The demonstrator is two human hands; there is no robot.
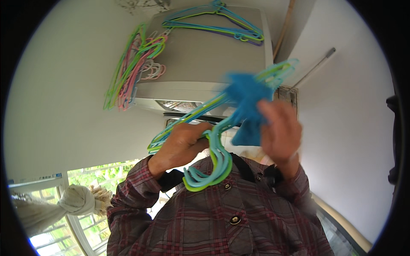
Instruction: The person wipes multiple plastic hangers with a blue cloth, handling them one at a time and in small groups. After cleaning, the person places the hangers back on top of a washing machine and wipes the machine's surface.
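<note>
My left hand (184,144) grips a bunch of teal and lime-green plastic clothes hangers (221,153) near their necks. The hooks hang towards my chest, and the bars stretch up and to the right. At the right, a blue cloth (251,92) lies over one arm of the bunch, with a loose corner hanging below. My right hand (282,131) holds the cloth against the hangers; both hand and cloth are blurred. The far hanger ends stick out beyond the cloth. My right fingertips are partly hidden behind the cloth.
A grey-topped appliance (208,60) stands before me. Blue, green and purple hangers (214,28) lie on its far part, and a pile of green, pink and white hangers (134,70) overhangs its left edge. A metal pole (314,70) leans against the right wall. A knotted curtain (77,200) hangs by the window.
</note>
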